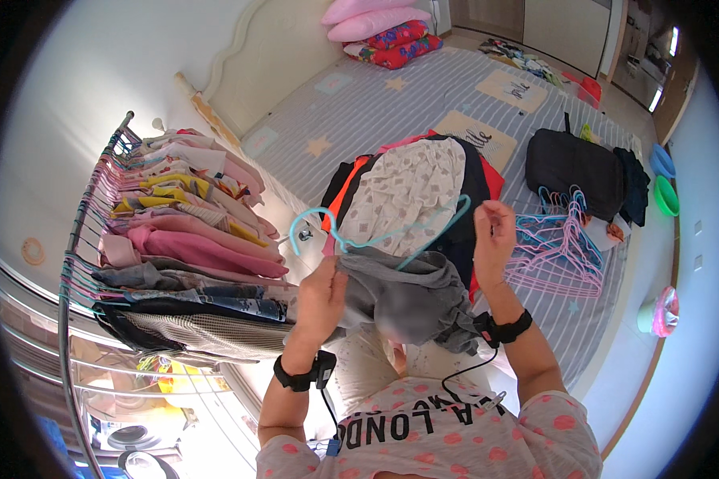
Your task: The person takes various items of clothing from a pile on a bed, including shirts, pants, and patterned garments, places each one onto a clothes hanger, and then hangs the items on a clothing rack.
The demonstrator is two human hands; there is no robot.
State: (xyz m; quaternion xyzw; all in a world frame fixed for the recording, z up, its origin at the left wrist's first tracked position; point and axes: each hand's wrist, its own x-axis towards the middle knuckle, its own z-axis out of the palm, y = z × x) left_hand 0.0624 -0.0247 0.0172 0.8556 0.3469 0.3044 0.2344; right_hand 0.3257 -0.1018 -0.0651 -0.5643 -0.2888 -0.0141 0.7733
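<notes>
My left hand (320, 299) grips the edge of a grey garment (365, 281) hanging in front of my body. A light-blue hanger (437, 230) is partly inside that garment; its hook (302, 221) points left, and one end sticks up uncovered on the right. Beside that free end is my right hand (494, 233), its fingers curled; whether they touch the hanger is unclear. Behind the garment, a heap of clothes with a white patterned piece (407, 185) on top lies on the bed.
At left stands a metal clothes rack (75, 239) full of hung clothes (198, 239). Pink and blue hangers (557, 263) lie on the striped bed (359, 108) near a black bag (569, 167). Pillows (377, 24), basins (665, 194) and a small bin (647, 314) are farther off.
</notes>
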